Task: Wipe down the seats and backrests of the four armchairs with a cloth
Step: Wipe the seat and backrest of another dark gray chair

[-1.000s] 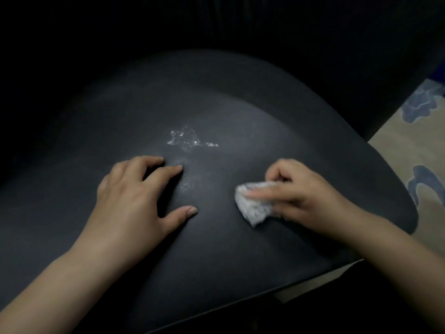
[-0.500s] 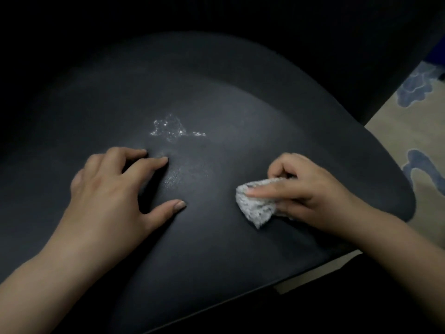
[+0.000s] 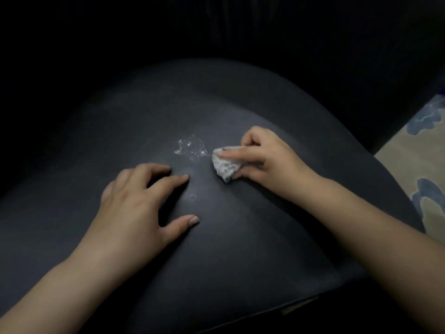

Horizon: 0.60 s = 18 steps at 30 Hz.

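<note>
Since a second ago the right hand (image 3: 262, 156), fingers pinching the crumpled cloth (image 3: 225, 165), has slid up beside the wet patch (image 3: 191, 149) on the seat (image 3: 240, 237); left hand (image 3: 142, 201) rests splayed below the patch; wiping it looks next.

We have just one camera. It sits on the person's head and looks forward and down onto the dark seat (image 3: 216, 237). We are close to the seat, and it fills most of our picture. Past the seat's far edge all is dark. To the right of the seat we see a bit of patterned rug (image 3: 423, 145).
</note>
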Each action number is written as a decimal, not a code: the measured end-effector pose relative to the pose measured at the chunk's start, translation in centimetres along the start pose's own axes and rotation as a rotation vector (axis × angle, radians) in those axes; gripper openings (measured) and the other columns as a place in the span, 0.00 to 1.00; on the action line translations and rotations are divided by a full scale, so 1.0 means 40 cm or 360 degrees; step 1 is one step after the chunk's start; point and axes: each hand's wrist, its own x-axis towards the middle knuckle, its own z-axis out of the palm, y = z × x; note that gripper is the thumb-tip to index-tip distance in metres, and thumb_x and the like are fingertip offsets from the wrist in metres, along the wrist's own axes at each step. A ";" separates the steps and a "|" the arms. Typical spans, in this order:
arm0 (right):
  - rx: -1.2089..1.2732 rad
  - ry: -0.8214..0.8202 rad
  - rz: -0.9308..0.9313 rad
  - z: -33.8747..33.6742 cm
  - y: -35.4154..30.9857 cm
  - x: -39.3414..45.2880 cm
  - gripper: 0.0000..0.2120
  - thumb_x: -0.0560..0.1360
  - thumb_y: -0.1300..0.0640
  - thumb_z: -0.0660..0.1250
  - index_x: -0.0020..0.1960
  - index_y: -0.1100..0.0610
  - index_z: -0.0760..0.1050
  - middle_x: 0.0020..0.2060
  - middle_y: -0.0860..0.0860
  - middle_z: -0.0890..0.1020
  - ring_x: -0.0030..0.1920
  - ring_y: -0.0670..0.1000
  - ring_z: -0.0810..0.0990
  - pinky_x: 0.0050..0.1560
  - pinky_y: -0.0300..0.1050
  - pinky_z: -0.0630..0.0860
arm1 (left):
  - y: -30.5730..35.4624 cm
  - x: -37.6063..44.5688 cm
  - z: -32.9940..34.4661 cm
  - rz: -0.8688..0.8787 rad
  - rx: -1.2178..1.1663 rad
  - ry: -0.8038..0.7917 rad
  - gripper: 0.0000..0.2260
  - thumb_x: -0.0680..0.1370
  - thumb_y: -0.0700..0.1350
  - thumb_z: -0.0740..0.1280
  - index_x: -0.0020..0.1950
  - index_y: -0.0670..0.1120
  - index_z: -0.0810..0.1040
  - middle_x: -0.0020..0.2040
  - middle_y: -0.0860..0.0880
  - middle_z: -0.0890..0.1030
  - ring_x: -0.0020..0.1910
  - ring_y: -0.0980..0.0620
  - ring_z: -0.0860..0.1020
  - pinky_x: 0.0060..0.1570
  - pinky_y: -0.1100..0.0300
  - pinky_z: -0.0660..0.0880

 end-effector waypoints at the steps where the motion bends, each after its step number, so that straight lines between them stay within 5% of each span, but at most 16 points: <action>1: 0.0065 0.0021 0.0058 0.008 0.001 0.034 0.19 0.69 0.56 0.75 0.59 0.49 0.79 0.41 0.53 0.70 0.42 0.49 0.69 0.45 0.36 0.66 | -0.004 0.000 -0.006 -0.0004 -0.0045 0.0016 0.32 0.67 0.73 0.63 0.64 0.57 0.77 0.63 0.54 0.72 0.63 0.49 0.67 0.60 0.48 0.65; 4: 0.0370 0.0221 0.0367 0.015 0.009 0.115 0.21 0.68 0.57 0.76 0.60 0.45 0.78 0.43 0.48 0.69 0.42 0.42 0.71 0.46 0.24 0.65 | -0.032 0.001 -0.025 -0.0060 -0.0109 0.0109 0.29 0.66 0.69 0.61 0.63 0.58 0.78 0.62 0.55 0.72 0.63 0.52 0.66 0.59 0.53 0.63; 8: 0.0074 0.0361 0.0761 0.041 0.008 0.181 0.20 0.71 0.51 0.73 0.62 0.46 0.77 0.47 0.49 0.71 0.46 0.44 0.71 0.45 0.23 0.61 | -0.083 0.016 -0.039 -0.0218 -0.0044 0.0173 0.31 0.65 0.70 0.60 0.64 0.58 0.76 0.64 0.54 0.72 0.65 0.51 0.65 0.61 0.51 0.63; 13: 0.0273 0.0090 0.0360 0.126 -0.096 0.145 0.21 0.70 0.52 0.74 0.62 0.46 0.77 0.44 0.48 0.71 0.43 0.43 0.72 0.48 0.22 0.63 | -0.116 0.040 -0.044 -0.0393 -0.0014 0.0121 0.30 0.68 0.67 0.63 0.67 0.58 0.74 0.67 0.54 0.69 0.68 0.49 0.63 0.66 0.48 0.63; 18: 0.0162 0.0293 0.0665 0.090 -0.040 0.209 0.21 0.73 0.51 0.71 0.66 0.48 0.74 0.47 0.50 0.68 0.46 0.51 0.75 0.56 0.43 0.73 | -0.137 0.038 -0.056 -0.0479 -0.0044 0.0167 0.26 0.70 0.65 0.64 0.67 0.59 0.73 0.67 0.56 0.68 0.67 0.52 0.61 0.66 0.48 0.62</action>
